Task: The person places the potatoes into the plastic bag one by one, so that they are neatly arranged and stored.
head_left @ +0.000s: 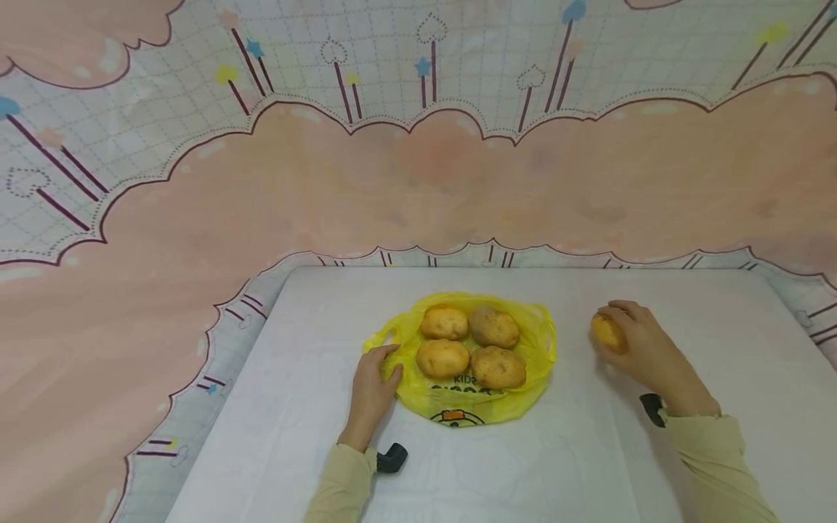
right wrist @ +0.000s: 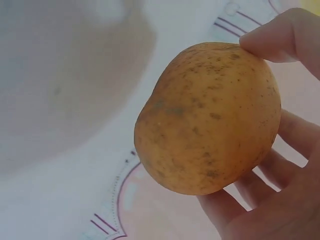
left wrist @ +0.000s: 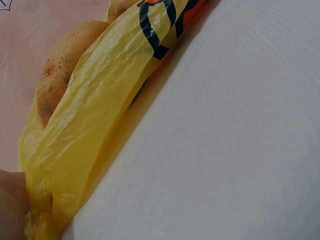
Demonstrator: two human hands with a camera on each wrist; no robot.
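Observation:
A yellow plastic bag [head_left: 451, 407] lies spread on the white table, with several potatoes [head_left: 443, 359] grouped on top of it. My left hand [head_left: 373, 388] grips the bag's left edge between thumb and fingers. In the left wrist view, the plastic [left wrist: 75, 150] bunches beside a bit of that hand at the lower left, and a potato [left wrist: 65, 65] shows over the bag's edge. Off to the right of the bag, my right hand [head_left: 637, 345] holds another potato [right wrist: 205, 120] between thumb and fingertips. That potato has brown specks and appears raised above the table.
The white table [head_left: 523, 472] stretches around the bag. Behind it and at the left hangs a pink and white patterned cloth [head_left: 458, 189]. A black wrist piece [head_left: 392, 458] is by the left cuff, another [head_left: 652, 410] by the right.

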